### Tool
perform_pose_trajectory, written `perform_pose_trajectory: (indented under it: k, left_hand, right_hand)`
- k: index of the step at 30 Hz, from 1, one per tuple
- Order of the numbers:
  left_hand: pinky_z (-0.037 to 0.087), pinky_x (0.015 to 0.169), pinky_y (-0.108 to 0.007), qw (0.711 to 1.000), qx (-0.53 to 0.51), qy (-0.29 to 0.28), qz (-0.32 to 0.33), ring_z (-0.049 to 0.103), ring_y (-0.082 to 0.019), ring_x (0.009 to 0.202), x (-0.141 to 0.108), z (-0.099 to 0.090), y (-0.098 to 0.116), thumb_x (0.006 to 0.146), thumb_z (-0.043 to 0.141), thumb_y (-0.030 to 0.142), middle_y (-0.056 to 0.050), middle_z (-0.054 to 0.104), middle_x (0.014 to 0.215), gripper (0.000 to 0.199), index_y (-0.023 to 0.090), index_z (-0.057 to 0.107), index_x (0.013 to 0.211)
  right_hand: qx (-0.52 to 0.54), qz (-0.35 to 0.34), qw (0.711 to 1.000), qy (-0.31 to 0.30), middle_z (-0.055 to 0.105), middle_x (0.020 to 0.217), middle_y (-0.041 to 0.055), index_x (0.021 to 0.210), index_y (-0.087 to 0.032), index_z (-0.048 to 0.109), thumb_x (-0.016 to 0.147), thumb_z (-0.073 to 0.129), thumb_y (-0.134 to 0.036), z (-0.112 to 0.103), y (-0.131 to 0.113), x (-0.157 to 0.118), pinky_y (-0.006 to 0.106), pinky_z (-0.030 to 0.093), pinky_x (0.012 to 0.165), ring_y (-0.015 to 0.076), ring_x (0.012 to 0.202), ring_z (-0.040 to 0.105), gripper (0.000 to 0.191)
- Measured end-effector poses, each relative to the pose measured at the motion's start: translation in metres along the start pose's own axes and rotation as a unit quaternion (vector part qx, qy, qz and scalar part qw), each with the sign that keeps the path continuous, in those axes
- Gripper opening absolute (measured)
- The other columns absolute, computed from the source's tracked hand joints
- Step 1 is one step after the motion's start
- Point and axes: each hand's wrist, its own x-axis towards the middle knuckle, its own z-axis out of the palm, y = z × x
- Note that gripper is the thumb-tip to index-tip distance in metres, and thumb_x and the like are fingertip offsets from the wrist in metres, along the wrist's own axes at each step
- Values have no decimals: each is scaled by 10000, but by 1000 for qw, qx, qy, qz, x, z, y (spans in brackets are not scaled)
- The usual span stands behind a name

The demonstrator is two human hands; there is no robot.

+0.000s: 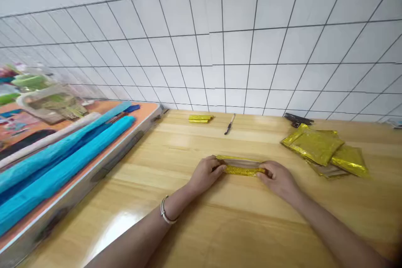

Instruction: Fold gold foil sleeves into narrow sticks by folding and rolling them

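A narrow strip of shiny gold foil [241,166] lies flat on the wooden table [220,226] in front of me. My left hand [205,174] grips its left end with the fingers curled over it. My right hand [278,179] grips the right end the same way. A silver bracelet sits on my left wrist. The foil looks folded lengthwise, with a clear part along its far edge.
A pile of gold foil bags [326,150] lies at the right, with a black clip [297,120] behind it. A small folded gold piece [200,118] and a knife [230,124] lie near the tiled wall. Blue paper rolls [59,167] lie on an orange table to the left.
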Motion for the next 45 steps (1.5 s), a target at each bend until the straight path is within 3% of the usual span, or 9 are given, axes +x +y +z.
perform_pose_trajectory:
  k: [7,15,20,27,31,33,36,41,45]
  left_hand:
    - [434,717,-232,1000,18,13,-14,559,-137,765,-1,2,1,851,499,320,-32,590,811,227,181,671,802]
    - [428,636,-245,994,72,68,-35,536,-139,709,-3,7,5,753,632,275,-15,566,804,184,187,585,908]
    - [423,870,-348,990,105,81,50,514,-207,1019,-7,6,14,776,601,205,-58,535,1144,362,233,513,1126]
    - [457,798,-314,997,27,69,29,540,-185,916,-8,8,5,739,642,197,-58,567,1055,467,218,485,1178]
    - [449,697,-262,997,-14,63,30,528,-137,745,-7,4,3,762,607,159,-8,574,816,179,207,581,933]
    - [442,752,-274,995,-25,76,58,529,-147,810,-6,2,5,769,599,153,-12,574,809,70,194,580,823]
    - [442,805,-291,991,-53,101,76,516,-176,949,-5,-2,7,727,657,176,-55,569,989,240,191,563,948]
    - [448,718,-268,994,-61,16,90,547,-151,789,-10,-6,1,759,641,238,-42,592,831,123,175,596,854]
    - [440,782,-280,978,-87,-92,166,574,-152,812,-11,-12,-2,818,575,254,-54,627,819,100,173,634,816]
  right_hand:
    - [-36,-20,999,-9,509,582,4,572,-194,484,907,349,-418,-7,-10,2,252,332,581,142,593,481,425]
    - [-162,26,986,-21,612,703,29,746,-200,591,847,454,-375,-4,-28,10,259,314,602,167,686,537,244]
    - [-183,23,983,-14,613,721,28,728,-201,571,813,506,-360,-4,-30,10,258,304,591,167,685,528,191]
    - [-52,-29,998,13,583,708,6,751,-215,587,785,557,-283,-1,-11,5,269,359,632,173,727,521,83]
    - [29,-111,992,60,600,819,31,813,-228,600,808,525,-192,0,-6,3,310,405,730,188,835,526,82]
    - [56,-155,985,59,607,851,34,826,-233,592,805,509,-140,-1,-7,3,322,418,746,184,852,530,126]
    - [82,-206,974,39,623,918,35,842,-233,576,788,492,-77,-3,-8,2,341,427,783,182,903,536,185]
    - [114,-233,966,4,629,997,49,834,-224,568,803,485,-84,-6,-11,1,368,422,842,185,987,531,166]
    - [140,-247,957,-57,646,890,37,790,-219,570,804,523,-132,-9,-14,-1,344,426,827,172,932,550,100]
